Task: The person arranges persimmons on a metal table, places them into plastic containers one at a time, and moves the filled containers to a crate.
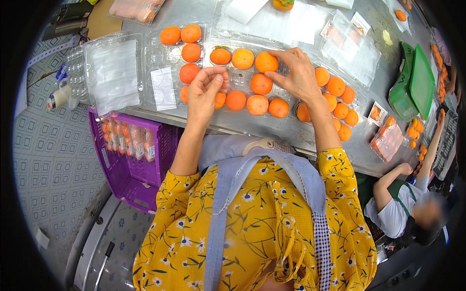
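My right hand (pixel 296 72) has its thumb and fingers around an orange persimmon (pixel 266 62) at the upper right of a clear plastic clamshell tray (pixel 238 78). More persimmons line that tray's edges, among them one (pixel 243 59) in the top row and one (pixel 257 105) in the front row. Over the tray's left side hovers my left hand (pixel 205 89), thumb close to the fingertips. A bit of orange shows beside those fingertips; whether they hold it is unclear. Left of it, a second clear tray (pixel 154 54) carries several persimmons (pixel 190 53) and a white printed card (pixel 163 88).
Below the metal table's edge (pixel 233 128), a purple crate (pixel 145 182) holds packed fruit. Rightward stand another tray of persimmons (pixel 335 86), a wrapped pack (pixel 387 140) and a green bin (pixel 404 87). A co-worker (pixel 393 203) is at the right. Stacked clamshells (pixel 140 72) lie left.
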`<state>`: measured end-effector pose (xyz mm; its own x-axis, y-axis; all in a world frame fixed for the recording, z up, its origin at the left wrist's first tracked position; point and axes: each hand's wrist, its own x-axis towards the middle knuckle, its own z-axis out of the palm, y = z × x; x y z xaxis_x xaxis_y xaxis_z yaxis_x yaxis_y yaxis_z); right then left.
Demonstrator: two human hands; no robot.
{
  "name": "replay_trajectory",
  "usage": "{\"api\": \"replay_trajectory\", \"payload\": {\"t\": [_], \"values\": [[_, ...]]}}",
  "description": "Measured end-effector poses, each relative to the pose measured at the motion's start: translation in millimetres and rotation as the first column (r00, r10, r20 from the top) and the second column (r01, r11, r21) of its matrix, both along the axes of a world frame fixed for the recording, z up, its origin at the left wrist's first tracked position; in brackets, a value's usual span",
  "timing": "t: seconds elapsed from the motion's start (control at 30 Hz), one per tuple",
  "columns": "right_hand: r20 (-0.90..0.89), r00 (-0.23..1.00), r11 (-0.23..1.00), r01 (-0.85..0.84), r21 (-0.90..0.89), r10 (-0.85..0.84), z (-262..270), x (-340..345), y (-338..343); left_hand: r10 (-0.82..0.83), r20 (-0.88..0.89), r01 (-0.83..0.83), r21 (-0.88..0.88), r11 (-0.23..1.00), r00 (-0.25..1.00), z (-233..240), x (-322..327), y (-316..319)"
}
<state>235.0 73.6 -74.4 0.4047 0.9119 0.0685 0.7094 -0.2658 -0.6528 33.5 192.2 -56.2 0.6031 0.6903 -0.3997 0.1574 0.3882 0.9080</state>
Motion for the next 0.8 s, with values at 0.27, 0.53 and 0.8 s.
{"api": "replay_trajectory", "payload": {"t": [0.27,0.53,0.8], "values": [[0.04,0.999,0.999,0.024,0.034,-0.025,-7,-4,2,0.076,-0.029,-0.071,0.157,0.985,0.997,-3,-8,24],[0.037,0.999,0.995,0.036,0.091,-0.04,-5,-8,0,-0.099,-0.522,0.487,0.688,0.537,0.847,-11,16,50],[-0.119,0.984,0.979,0.146,0.143,-0.13,-2,-7,-18,-0.216,-0.628,0.663,0.691,0.287,0.748,-8,28,59]]}}
